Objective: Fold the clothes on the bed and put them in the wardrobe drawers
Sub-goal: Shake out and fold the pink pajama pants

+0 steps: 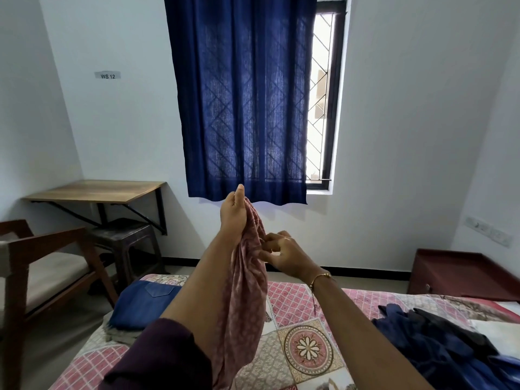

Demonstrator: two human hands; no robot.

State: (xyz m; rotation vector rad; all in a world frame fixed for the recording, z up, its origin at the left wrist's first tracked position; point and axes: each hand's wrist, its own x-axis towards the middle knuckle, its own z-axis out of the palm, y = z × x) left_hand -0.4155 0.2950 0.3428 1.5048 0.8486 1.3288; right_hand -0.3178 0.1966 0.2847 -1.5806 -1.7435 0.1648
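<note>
Left hand (235, 213) raised, gripping hanging pink patterned cloth (247, 282), right hand (284, 256) pinching its side

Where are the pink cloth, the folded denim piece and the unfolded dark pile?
pink cloth (247, 299), head view, on its hanging middle below the hands.
folded denim piece (140, 306), head view, on its flat top, left on the bed.
unfolded dark pile (439, 344), head view, on the blue folds at right.

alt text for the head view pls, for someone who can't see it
A person holds a pink patterned cloth up over a patchwork-covered bed, the left hand raised at its top and the right hand pinching its edge. Folded blue jeans lie left, a dark clothes heap right.
</note>
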